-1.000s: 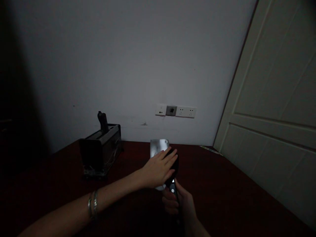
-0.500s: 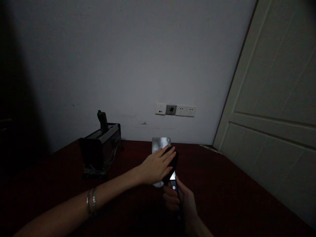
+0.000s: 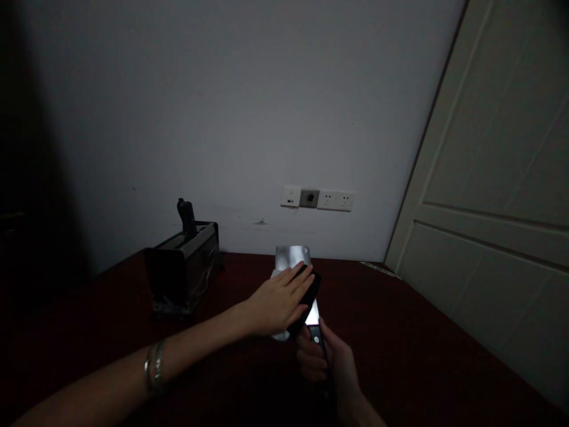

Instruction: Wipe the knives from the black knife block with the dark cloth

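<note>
My right hand (image 3: 326, 362) is closed around the dark handle of a broad cleaver (image 3: 293, 260), whose shiny flat blade points away from me over the dark red table (image 3: 400, 332). My left hand (image 3: 278, 299) lies flat on the blade with fingers stretched out, pressing a dark cloth (image 3: 309, 295) against the metal. Two thin bangles circle my left wrist. The middle of the blade is hidden under my left hand and the cloth.
A dark knife block (image 3: 184, 270) with one black handle (image 3: 186, 216) sticking up stands at the back left of the table. A white wall (image 3: 249, 118) with a row of sockets (image 3: 317, 199) is behind. A pale door (image 3: 498, 196) closes the right side.
My left hand and the cloth have slid slightly left and back along the blade, baring a bright strip of metal near the handle. My right hand keeps its grip.
</note>
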Available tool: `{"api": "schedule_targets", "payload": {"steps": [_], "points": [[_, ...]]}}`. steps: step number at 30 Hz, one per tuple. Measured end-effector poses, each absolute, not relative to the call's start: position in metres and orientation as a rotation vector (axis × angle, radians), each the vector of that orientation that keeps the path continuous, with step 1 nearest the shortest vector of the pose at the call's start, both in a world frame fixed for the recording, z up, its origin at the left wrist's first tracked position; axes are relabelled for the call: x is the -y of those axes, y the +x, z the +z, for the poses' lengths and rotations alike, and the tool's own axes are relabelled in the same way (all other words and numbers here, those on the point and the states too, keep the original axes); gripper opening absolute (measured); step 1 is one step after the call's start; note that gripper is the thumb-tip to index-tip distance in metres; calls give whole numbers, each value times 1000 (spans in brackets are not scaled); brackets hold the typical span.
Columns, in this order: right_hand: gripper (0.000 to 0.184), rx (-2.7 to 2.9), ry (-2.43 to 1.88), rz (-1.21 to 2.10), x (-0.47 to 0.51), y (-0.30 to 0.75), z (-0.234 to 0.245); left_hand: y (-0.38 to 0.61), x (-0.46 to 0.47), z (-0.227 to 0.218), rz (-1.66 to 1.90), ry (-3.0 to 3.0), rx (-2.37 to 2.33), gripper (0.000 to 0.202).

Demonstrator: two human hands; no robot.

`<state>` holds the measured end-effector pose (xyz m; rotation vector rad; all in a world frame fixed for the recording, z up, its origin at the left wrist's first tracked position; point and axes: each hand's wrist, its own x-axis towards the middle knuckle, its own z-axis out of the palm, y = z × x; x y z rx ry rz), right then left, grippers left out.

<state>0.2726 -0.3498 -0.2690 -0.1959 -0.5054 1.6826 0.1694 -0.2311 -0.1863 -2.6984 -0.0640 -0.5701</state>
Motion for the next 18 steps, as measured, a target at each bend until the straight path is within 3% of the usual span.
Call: {"api": "schedule_targets", "payload": {"steps": [8,18], "points": [[31,504,-215,1738,352,267,-271,185,177,-167,-612,-2655,305,52],[38,556,-249,1770,353,269,-270,179,240,-182,-582,-2699,28,55]]}}
